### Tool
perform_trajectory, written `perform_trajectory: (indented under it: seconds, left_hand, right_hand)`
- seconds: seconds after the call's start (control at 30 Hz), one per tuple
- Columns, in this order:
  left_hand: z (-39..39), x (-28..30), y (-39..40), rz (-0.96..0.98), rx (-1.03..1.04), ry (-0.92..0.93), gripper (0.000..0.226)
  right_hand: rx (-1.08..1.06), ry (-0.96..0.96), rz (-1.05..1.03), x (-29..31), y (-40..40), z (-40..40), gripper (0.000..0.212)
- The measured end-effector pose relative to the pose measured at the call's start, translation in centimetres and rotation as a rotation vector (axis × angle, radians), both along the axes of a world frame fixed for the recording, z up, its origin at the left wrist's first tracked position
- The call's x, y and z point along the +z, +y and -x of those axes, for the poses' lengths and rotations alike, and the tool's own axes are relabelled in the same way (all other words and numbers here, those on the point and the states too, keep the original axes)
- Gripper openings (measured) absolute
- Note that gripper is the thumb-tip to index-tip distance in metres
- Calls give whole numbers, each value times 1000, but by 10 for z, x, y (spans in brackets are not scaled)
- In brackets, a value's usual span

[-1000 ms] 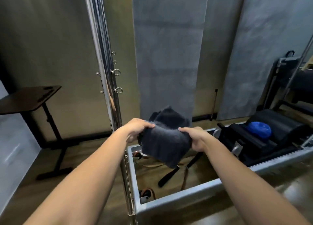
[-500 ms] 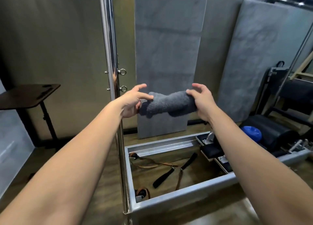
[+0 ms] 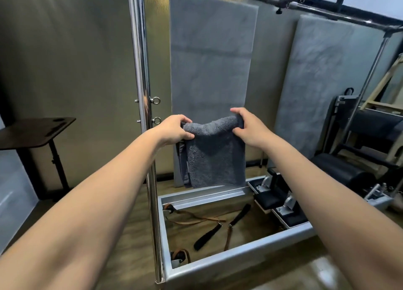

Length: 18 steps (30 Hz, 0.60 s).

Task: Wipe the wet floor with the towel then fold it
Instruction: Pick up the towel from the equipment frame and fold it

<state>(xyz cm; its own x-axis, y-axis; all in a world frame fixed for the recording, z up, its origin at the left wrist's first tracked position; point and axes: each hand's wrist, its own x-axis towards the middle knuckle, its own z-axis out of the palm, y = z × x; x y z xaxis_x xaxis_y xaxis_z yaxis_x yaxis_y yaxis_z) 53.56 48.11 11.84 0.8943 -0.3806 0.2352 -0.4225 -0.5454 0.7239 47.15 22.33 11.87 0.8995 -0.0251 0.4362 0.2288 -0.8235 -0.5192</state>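
Observation:
A dark grey towel (image 3: 214,156) hangs in the air at chest height, doubled over so that several layers show along its left edge. My left hand (image 3: 174,129) pinches its top left corner. My right hand (image 3: 247,128) grips the top right corner, fingers curled over the upper edge. Both arms are stretched forward. The towel's lower edge hangs just above the far rail of a metal frame (image 3: 229,260). Wooden floor (image 3: 135,235) shows below, with a glossy patch at the lower right (image 3: 320,272).
A chrome upright pole (image 3: 141,93) with eye bolts stands just left of my left hand. Straps and handles (image 3: 209,235) lie inside the frame. Grey padded panels (image 3: 209,60) lean on the wall. A dark side table (image 3: 37,132) stands left, black exercise gear (image 3: 349,174) right.
The towel was a bunched roll held between both hands; now it has dropped open and hangs flat. My hands have moved slightly apart, and the view has tilted upward.

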Motion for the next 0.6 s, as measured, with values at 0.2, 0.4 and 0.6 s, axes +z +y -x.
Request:
perform_trajectory:
  seconds: [0.2,0.4,0.6]
  left_hand:
    - [3,10,9,-91,35,-197,17]
    - [20,25,10,553,-196,47,14]
    - [32,36,1,898,-242,227,18]
  right_hand:
    - [-92,-112,189,10,-11,12,16]
    - [16,-107,-318,28,-5,20,25]
    - [480,203,-1206,20,23,48,74]
